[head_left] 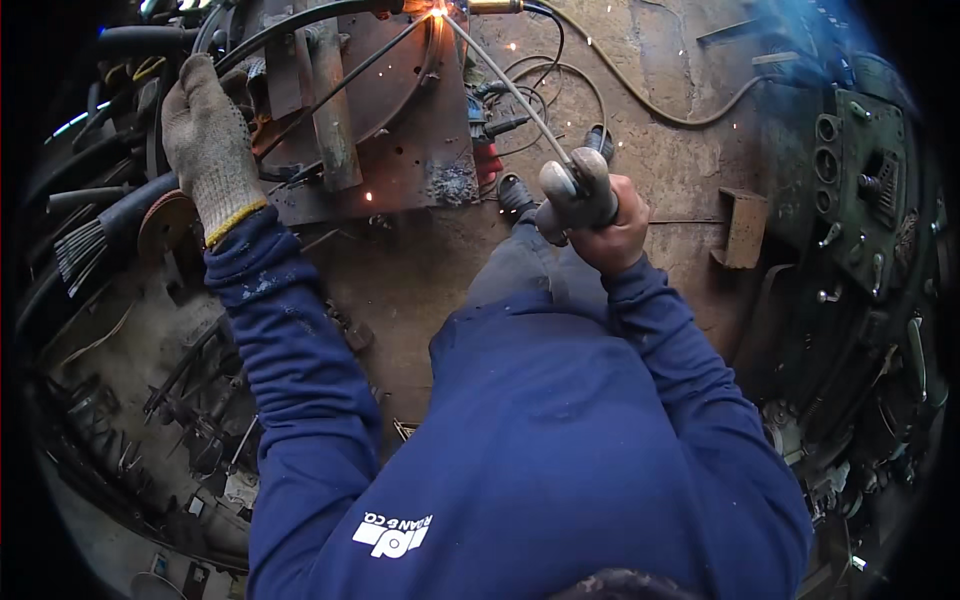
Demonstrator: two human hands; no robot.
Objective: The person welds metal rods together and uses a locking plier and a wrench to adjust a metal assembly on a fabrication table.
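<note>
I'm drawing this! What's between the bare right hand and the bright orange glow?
In the head view, between the bare right hand and glow: a rounded grey tool, then a long thin grey rod.

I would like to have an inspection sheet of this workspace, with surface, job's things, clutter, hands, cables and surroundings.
Surface: brown metal table, with holes and grey residue near its lower right corner.
Job's things: thick grey handle with a thin rod; the rod's far end reaches a bright glow.
Clutter: bent metal piece on the floor; many dark parts at lower left, too jumbled to identify.
Hands: right hand bare, closed around the handle; left hand gloved, at a dark curved bar, grip unclear.
Cables: tan cable curving loosely over the floor.
Surroundings: green machine at right; bluish haze at upper right.
</note>
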